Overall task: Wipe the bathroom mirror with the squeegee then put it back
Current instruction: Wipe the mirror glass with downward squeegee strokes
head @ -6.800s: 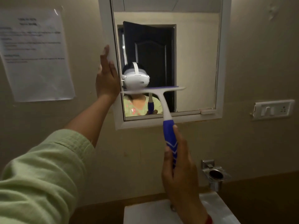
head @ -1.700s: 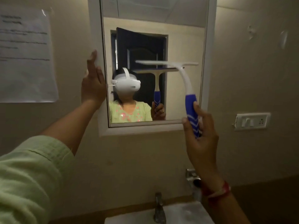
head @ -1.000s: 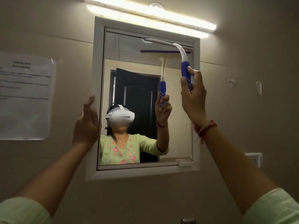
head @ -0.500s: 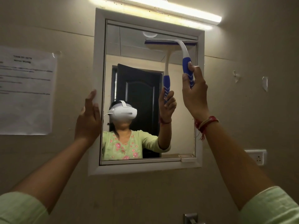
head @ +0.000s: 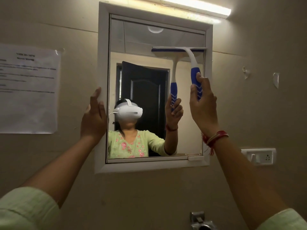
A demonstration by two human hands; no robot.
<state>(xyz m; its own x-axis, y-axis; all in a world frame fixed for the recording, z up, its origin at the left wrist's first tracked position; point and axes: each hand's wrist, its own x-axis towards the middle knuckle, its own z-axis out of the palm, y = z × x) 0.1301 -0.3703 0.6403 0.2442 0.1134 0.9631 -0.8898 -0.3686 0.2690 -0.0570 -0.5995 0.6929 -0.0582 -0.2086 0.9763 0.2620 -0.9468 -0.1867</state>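
The wall mirror has a white frame. My right hand grips the blue handle of the white squeegee. Its blade lies flat against the glass in the upper right part of the mirror, reaching the right side of the frame. My left hand rests with fingers spread on the frame's left side, holding nothing. The mirror reflects the squeegee, a person in a green top and a dark door.
A tube light glows above the mirror. A printed paper sheet is taped to the wall on the left. A switch and socket plate sits right of the mirror. A metal holder shows at the bottom edge.
The squeegee blade has slid down the right side of the glass from the top edge. My left hand stays on the frame.
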